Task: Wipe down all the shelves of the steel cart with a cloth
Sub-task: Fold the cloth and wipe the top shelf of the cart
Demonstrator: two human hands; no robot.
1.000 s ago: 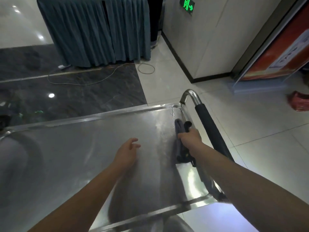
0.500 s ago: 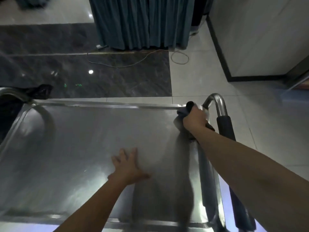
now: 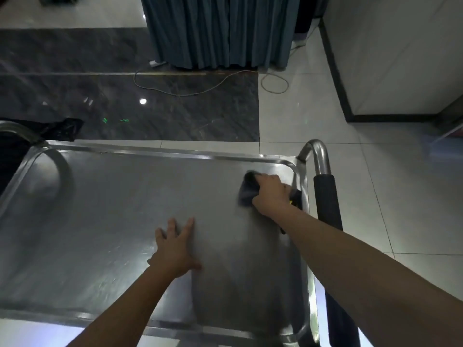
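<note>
While the head view looks down on the cart's top shelf (image 3: 105,221), which fills the lower two thirds of the frame, both arms reach in from the bottom edge. Right of centre, the right hand (image 3: 271,194) has its fingers curled over a dark cloth (image 3: 248,191), gripping it against the steel in the shelf's far right corner, just beside the raised rim. Part of the cloth sticks out past the knuckles toward the left; the rest is hidden under the palm. At centre, the left hand (image 3: 175,249) lies flat on the shelf with fingers spread and straight, holding nothing, well apart from the cloth. At the right edge of the shelf the handle (image 3: 325,196) curves up, chrome at the top and wrapped in black grip below. In the upper centre a curtain (image 3: 220,31) hangs to the floor, with a cable (image 3: 190,92) trailing across the dark tiles below it. A black bag (image 3: 62,127) sits at the left, behind the cart's far left corner.
</note>
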